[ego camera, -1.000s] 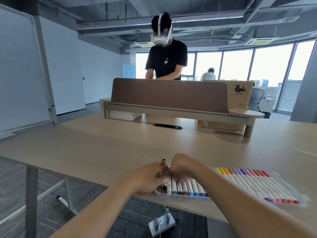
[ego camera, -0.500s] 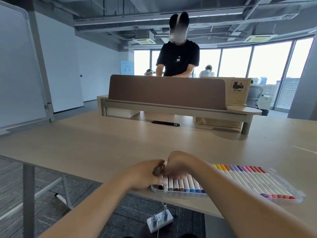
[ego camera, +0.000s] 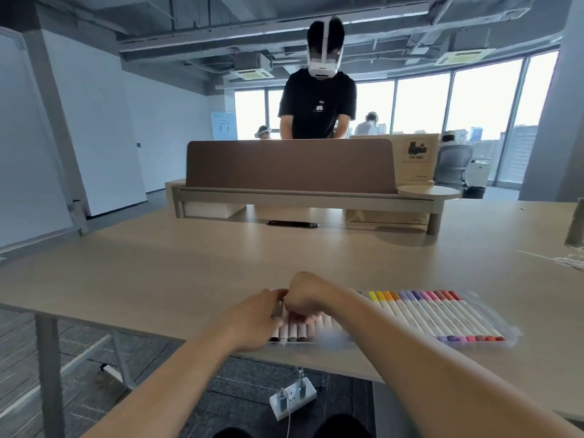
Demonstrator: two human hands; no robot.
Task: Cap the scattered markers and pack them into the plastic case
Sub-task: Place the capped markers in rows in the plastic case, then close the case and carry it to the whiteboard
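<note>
Both hands meet over the left end of the plastic case (ego camera: 493, 324), which holds a row of capped markers (ego camera: 420, 314). The left hand (ego camera: 256, 320) and right hand (ego camera: 305, 294) are curled closed, touching; whether they pinch a marker cannot be told.

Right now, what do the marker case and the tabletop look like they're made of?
The marker case looks like thin clear plastic with a glossy finish: the markers show through its rim. The tabletop looks like pale wood-grain laminate, matte, with faint streaks and soft reflections; it may be veneer.
</note>
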